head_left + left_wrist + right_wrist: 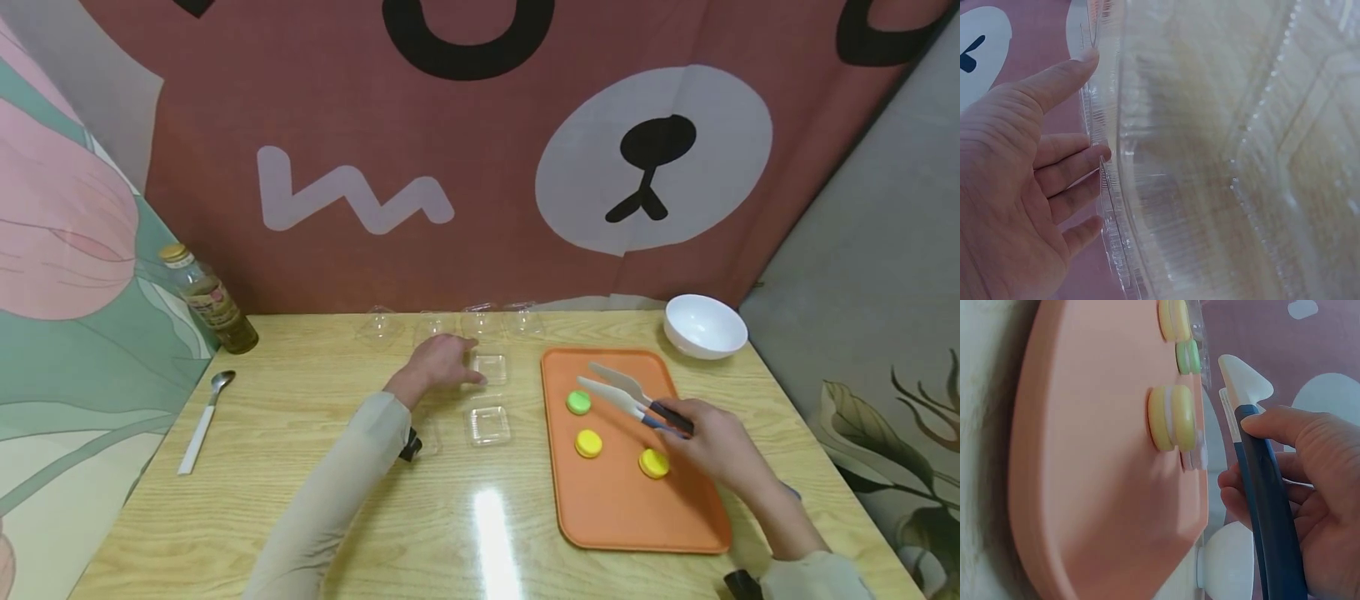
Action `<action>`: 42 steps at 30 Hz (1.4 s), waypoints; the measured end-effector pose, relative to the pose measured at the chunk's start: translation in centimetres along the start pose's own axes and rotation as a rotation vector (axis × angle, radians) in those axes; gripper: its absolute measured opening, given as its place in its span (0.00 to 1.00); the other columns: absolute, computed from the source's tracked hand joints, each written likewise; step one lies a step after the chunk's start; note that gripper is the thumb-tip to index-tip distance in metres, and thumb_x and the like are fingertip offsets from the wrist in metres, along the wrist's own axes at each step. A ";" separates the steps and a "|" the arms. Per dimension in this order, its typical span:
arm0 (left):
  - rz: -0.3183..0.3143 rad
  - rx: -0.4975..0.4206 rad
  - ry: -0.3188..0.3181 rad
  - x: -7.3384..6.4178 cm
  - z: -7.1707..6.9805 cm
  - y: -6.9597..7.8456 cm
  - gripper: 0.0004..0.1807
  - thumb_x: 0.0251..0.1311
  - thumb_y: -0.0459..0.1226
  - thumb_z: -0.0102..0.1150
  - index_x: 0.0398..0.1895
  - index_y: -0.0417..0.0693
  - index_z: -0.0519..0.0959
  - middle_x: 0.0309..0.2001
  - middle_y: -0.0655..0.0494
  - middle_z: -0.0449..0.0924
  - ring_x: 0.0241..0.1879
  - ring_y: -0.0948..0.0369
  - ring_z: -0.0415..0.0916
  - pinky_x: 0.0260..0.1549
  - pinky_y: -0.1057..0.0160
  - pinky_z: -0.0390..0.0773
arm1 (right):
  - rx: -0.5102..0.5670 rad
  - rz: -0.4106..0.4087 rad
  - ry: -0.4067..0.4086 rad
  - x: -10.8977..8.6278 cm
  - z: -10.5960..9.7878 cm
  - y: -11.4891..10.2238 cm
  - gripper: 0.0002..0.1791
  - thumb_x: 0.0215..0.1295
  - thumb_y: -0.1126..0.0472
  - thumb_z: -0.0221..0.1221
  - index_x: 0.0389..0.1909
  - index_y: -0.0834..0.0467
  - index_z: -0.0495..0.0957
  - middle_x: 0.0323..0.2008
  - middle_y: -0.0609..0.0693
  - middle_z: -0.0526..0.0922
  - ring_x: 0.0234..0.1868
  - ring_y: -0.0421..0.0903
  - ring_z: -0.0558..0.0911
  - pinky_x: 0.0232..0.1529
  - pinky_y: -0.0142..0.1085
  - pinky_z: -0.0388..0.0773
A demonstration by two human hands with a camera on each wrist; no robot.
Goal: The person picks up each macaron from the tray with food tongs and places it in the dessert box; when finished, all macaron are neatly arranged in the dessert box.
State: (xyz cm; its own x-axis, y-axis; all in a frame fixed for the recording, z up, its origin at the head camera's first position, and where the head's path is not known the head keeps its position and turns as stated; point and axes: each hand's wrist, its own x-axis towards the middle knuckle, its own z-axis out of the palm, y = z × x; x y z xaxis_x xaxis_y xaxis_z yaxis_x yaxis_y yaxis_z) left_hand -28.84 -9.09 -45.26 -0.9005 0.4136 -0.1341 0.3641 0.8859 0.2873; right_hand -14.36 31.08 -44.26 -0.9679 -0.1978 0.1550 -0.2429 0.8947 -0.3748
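My right hand (716,437) holds a pair of tongs (1263,487) with dark blue handles and pale flat tips, the thumb pressing on one handle. The tips are apart with nothing between them, above an orange tray (622,517). On that tray lie a green macaron (578,402), a yellow macaron (588,443) and another yellow macaron (654,463). A pale piece (1194,459) is partly hidden behind one in the right wrist view. My left hand (442,361) reaches with spread thumb and fingers to a clear plastic box (491,367); whether it touches is unclear.
Another clear box (489,426) stands nearer me, and several clear domed containers (480,321) line the back edge. A white bowl (705,327) sits at back right. At left are a bottle (213,304) with a gold cap and a spoon (202,429).
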 end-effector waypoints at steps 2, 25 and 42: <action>-0.003 0.005 -0.002 0.0 0.0 0.1 0.46 0.55 0.60 0.70 0.74 0.51 0.69 0.67 0.48 0.77 0.69 0.46 0.71 0.70 0.48 0.70 | 0.004 -0.009 -0.008 0.0 0.2 -0.1 0.21 0.60 0.61 0.68 0.54 0.62 0.84 0.43 0.58 0.88 0.36 0.48 0.82 0.33 0.40 0.77; 0.002 0.004 0.005 -0.1 -0.1 0.1 0.46 0.55 0.61 0.69 0.73 0.51 0.70 0.66 0.48 0.78 0.65 0.47 0.75 0.62 0.49 0.78 | -0.026 -0.037 -0.086 0.0 1.0 -0.4 0.23 0.59 0.58 0.71 0.55 0.61 0.84 0.44 0.56 0.89 0.39 0.49 0.85 0.37 0.44 0.82; 0.040 0.056 0.018 0.1 0.0 -0.1 0.45 0.56 0.62 0.68 0.73 0.50 0.71 0.63 0.49 0.81 0.63 0.48 0.77 0.66 0.51 0.75 | -0.049 -0.031 -0.114 0.0 0.8 -0.8 0.25 0.57 0.57 0.72 0.55 0.61 0.84 0.45 0.57 0.88 0.41 0.51 0.85 0.40 0.47 0.82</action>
State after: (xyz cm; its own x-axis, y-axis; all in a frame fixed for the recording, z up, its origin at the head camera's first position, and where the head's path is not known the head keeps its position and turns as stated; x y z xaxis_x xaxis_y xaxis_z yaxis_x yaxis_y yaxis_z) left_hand -28.95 -9.11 -45.24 -0.8891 0.4451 -0.1064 0.4118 0.8796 0.2383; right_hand -14.24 30.05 -44.65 -0.9618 -0.2673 0.0593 -0.2717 0.9056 -0.3258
